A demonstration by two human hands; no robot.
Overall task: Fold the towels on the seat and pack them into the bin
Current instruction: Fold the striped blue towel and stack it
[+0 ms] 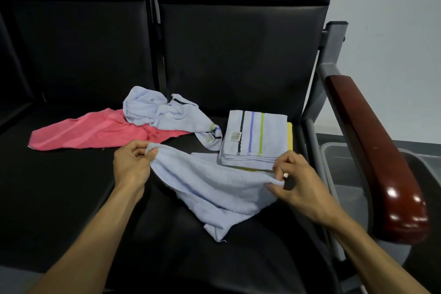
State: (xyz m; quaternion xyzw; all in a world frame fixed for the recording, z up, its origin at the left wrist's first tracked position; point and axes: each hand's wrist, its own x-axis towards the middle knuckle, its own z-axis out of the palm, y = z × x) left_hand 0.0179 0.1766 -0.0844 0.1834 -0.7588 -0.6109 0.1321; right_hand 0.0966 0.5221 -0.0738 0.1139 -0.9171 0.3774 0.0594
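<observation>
Towels are the job, and one pale blue towel (214, 188) is in both hands right now. The left hand (132, 162) pinches one top corner between thumb and fingers. The right hand (293, 181) pinches the other end of the same edge, with its fingers curled onto the cloth. The top edge is stretched between the two hands. The rest of the towel sags down and lies bunched on the black seat (71, 193), close to the person.

Just behind it sits a folded striped towel (255, 136), lying flat on a yellow towel (290, 136) that peeks out at its side. Farther back and to the left are a crumpled pale blue towel (162, 112) and a pink towel (95, 130) spread under it. Those two are not folded yet.

So I think the step in hand is folding this towel, and it has only just begun. Next, the towel likely needs a shake or a pull so it lies flat, then the corners should meet neatly. The grey bin (343, 167) waits on the right, past the red-brown armrest (372, 150), and I see no towels inside the part that shows. Packing comes later.
</observation>
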